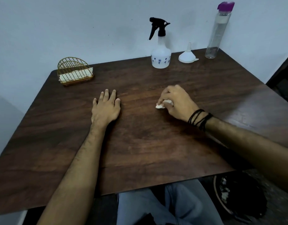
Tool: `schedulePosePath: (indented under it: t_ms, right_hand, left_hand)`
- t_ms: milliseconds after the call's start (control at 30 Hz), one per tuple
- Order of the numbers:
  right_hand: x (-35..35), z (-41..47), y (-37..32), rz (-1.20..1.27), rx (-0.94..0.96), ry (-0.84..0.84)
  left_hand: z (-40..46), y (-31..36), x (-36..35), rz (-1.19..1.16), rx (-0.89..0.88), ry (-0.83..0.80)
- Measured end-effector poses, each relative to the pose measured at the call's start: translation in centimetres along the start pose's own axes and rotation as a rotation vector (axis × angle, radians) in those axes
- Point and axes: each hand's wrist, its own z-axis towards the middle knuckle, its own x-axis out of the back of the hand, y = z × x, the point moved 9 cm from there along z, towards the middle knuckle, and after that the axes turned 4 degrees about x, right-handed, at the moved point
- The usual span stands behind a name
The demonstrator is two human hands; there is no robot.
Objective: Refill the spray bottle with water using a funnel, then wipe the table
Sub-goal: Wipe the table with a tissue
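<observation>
A white spray bottle (160, 52) with a black trigger head and blue flower print stands at the back of the dark wooden table (140, 143). Beside it on the right a white funnel (187, 56) lies mouth down, spout up. Further right stands a tall clear water bottle (217, 33) with a purple cap. My right hand (175, 101) grips a crumpled white tissue (161, 106) against the table top, right of centre. My left hand (106, 106) rests flat on the table with straight fingers, left of the tissue.
A gold wire napkin holder (75, 71) with white napkins stands at the back left corner. A pale wall runs behind the table. Below the front edge are my legs in grey trousers, and a dark bin (237, 194) holding white scraps sits at the lower right.
</observation>
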Motion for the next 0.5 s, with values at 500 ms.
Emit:
schedulePosePath:
  t_ms: [500]
  right_hand:
    - [-4.6,-3.1,-8.8,0.126,0.211,-0.135]
  left_hand:
    - [-0.7,0.4,-0.5,-0.013,0.007,-0.009]
